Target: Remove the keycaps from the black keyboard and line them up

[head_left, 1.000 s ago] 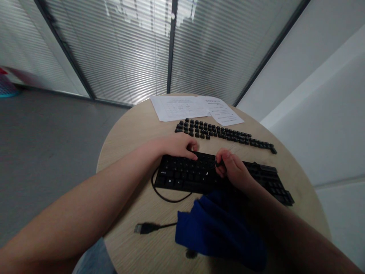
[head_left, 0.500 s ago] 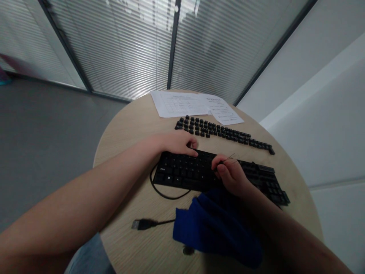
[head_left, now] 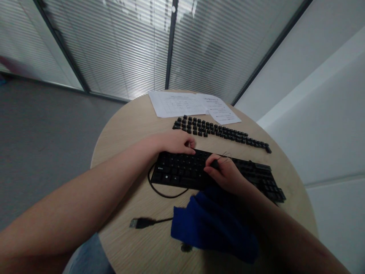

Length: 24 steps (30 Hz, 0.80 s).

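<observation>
A black keyboard (head_left: 182, 169) lies on the round wooden table. My left hand (head_left: 178, 141) rests at its far edge, fingers curled beyond the edge and thumb pressed on the top. Over the keyboard's middle is my right hand (head_left: 224, 171), holding a wire keycap puller (head_left: 227, 154) whose thin wires stick out above the knuckles. Between that thumb and forefinger shows a small dark piece (head_left: 215, 164); whether it is a keycap or the puller's handle I cannot tell. Loose black keycaps (head_left: 219, 129) stand in rows behind the keyboard.
A blue cloth (head_left: 208, 228) lies at the near side, partly under my right forearm. The black cable (head_left: 167, 196) loops by the keyboard, and its USB plug (head_left: 139, 223) lies left of the cloth. Printed papers (head_left: 179, 104) cover the far edge of the table (head_left: 125, 125).
My right hand has shifted slightly left over the keyboard, and its thumb and forefinger have spread around the dark piece. The left hand keeps its place.
</observation>
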Tool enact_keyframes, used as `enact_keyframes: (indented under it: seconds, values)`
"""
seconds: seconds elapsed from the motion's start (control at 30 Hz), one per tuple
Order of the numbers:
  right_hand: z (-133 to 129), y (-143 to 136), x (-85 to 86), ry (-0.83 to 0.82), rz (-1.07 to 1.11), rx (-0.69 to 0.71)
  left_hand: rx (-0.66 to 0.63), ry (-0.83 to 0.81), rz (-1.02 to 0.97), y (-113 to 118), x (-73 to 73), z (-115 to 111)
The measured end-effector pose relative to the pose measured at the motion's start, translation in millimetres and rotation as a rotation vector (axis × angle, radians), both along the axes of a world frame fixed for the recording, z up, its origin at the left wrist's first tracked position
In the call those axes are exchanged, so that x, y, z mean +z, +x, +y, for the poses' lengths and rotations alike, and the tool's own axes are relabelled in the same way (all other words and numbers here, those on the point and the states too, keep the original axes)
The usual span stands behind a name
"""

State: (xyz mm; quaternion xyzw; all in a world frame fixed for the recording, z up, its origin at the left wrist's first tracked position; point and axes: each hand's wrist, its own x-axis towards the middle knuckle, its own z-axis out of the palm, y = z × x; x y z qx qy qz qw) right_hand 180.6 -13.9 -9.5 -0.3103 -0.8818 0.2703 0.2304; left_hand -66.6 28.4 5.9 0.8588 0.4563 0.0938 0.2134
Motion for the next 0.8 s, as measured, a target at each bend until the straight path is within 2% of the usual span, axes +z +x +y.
enact_keyframes:
  seconds: [0.27,0.43,0.6,0.8]
  values:
    - [1.0,-0.5,-1.7,-0.015,-0.015,0.008,-0.001,-0.010,-0.028,-0.1,-0.8,0.9]
    - [0.6,-1.1,-0.5,-0.007,-0.018,0.060,0.006,-0.027,-0.046,-0.6,-1.4,0.5]
    - [2.0,1.8,-6.0,0.004,0.087,-0.017,0.000,-0.024,-0.055,-1.4,-3.4,1.3]
    - [0.6,2.0,-7.1,0.040,0.125,-0.019,-0.008,-0.021,-0.036,-1.8,-3.3,1.7]
